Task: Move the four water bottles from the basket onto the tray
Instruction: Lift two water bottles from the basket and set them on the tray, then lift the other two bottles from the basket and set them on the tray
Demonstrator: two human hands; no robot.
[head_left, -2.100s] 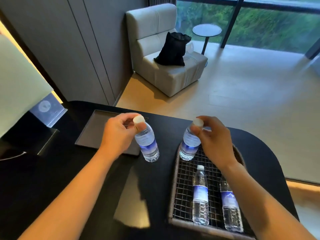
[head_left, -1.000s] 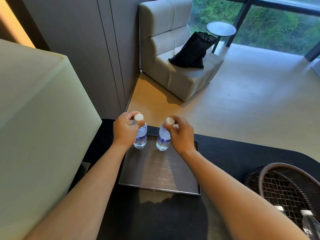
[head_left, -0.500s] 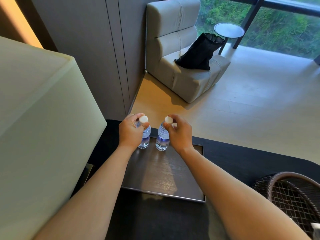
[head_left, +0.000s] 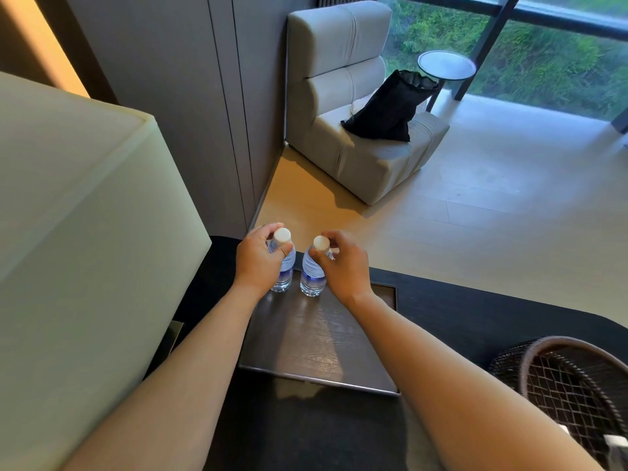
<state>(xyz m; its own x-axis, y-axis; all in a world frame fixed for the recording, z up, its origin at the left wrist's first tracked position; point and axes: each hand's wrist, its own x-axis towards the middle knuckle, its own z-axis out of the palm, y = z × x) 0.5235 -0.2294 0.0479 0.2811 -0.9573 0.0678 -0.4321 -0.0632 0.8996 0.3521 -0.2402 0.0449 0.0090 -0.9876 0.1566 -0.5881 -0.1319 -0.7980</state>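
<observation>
Both hands sit at the far edge of the tray [head_left: 316, 341], centre frame. Left hand [head_left: 260, 263] is wrapped around the neck and shoulder of the left bottle [head_left: 284, 273], fingers closed on it just under the white cap. Right hand [head_left: 343, 266] pinches the right bottle [head_left: 311, 277] near its cap, thumb and fingers clamped on the neck.

Both bottles stand upright, bases down on the tray's far strip, just beside each other with a narrow gap, not touching. Whether the bases bear full weight on the tray can't be told for sure, but they look seated.

Tray is a dark rectangular one lying flat on the black table [head_left: 475, 317]; the near part of its surface is bare, with forearm shadows across it.

Basket [head_left: 550, 348], dark woven with a wire mesh floor, is at lower right of the frame, well apart from the tray. At the bottom right corner two white caps [head_left: 613, 440] show inside it, so two more bottles lie there; their bodies are mostly cut off by the frame edge.

A large pale lampshade [head_left: 85, 232] fills the left side. Upper centre: grey armchair [head_left: 356, 107] with a black bag [head_left: 390, 107] on the seat, and a small round side table [head_left: 446, 65] by the window.
</observation>
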